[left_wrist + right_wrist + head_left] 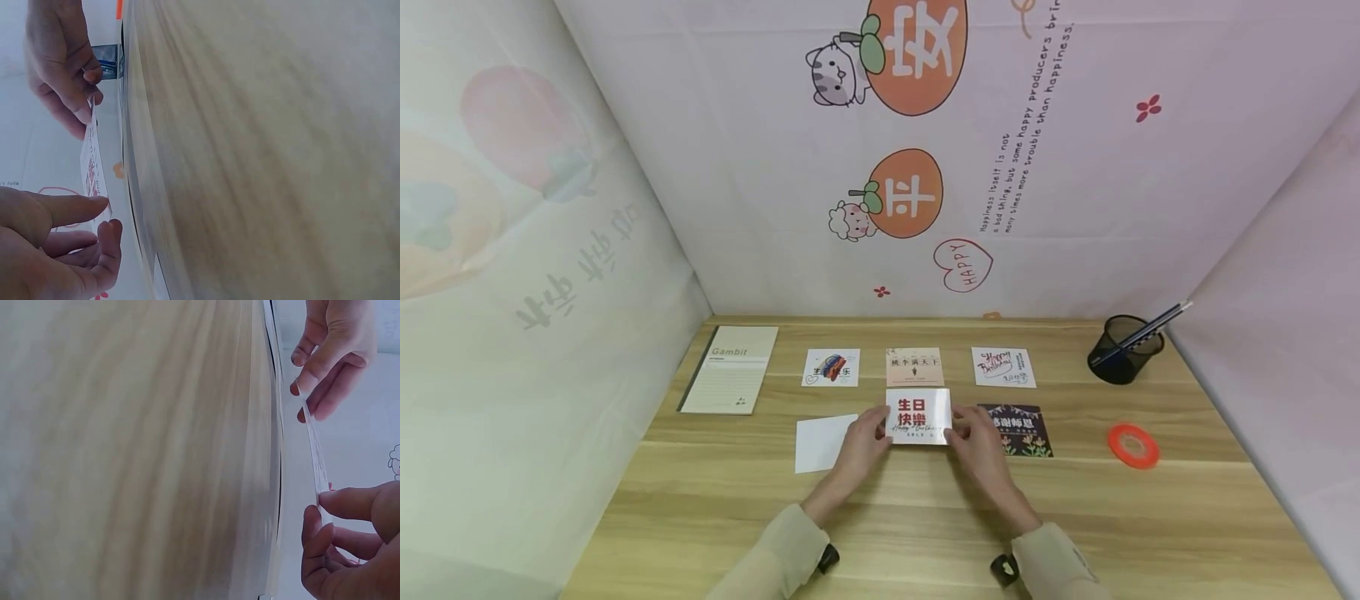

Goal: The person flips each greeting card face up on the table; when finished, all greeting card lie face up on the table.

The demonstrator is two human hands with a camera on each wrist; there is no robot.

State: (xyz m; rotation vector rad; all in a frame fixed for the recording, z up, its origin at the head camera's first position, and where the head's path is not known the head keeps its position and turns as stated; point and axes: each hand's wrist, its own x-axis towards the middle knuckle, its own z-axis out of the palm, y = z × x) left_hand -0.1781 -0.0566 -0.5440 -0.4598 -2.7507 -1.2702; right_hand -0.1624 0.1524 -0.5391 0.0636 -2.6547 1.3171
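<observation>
A white greeting card (pixel 918 416) with red Chinese characters is held up between both hands, raised above the wooden table in the wrist views. My left hand (pixel 863 442) pinches its left edge between thumb and fingers. On the opposite edge, my right hand (pixel 979 443) pinches the card the same way. Just left of the left hand lies a blank white card (pixel 824 443). A dark card with flowers (pixel 1019 430) lies beside the right hand, partly covered by it. Behind the held card is a peach-coloured card (pixel 914 367) with a row of characters.
Along the back lie a notebook (pixel 730 371), a card with a colourful drawing (pixel 831 367) and a Happy Birthday card (pixel 1003 367). To the right stand a black mesh pen holder (pixel 1123 354) with pens and a red tape roll (pixel 1132 446). Printed cloth walls enclose the table.
</observation>
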